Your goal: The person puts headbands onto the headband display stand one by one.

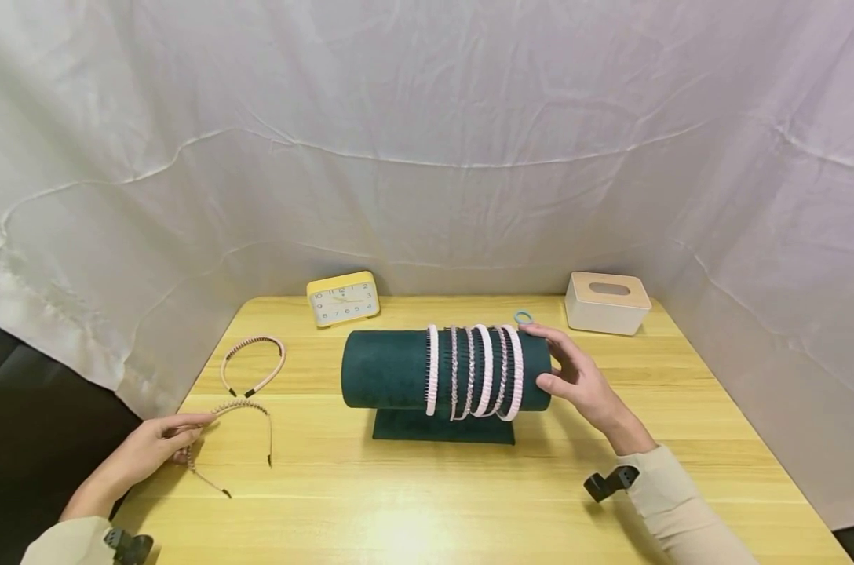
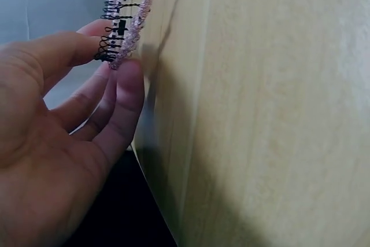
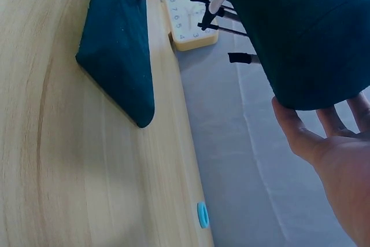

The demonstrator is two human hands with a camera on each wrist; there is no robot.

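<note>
At the table's left, my left hand [image 1: 151, 451] pinches a thin, pink, braided headband [image 1: 242, 404] by its curve. Black comb teeth line the inside of this headband in the left wrist view, between thumb and fingers. A dark green roll-shaped headband stand [image 1: 383, 369] stands mid-table, with several pink headbands [image 1: 485, 373] round the right part of its roll. My right hand [image 1: 585, 384] holds the roll's right end, thumb at the front and fingers behind. In the right wrist view, fingertips [image 3: 283, 111] rest against the roll's end edge.
Another pink headband [image 1: 282, 357] lies on the table behind my left hand. Along the back stand a yellow clock [image 1: 344, 300] and a white tissue box [image 1: 606, 310] with a wooden top. Near the stand's right end lies a small blue ring [image 1: 523, 317]. Pale curtains enclose the table.
</note>
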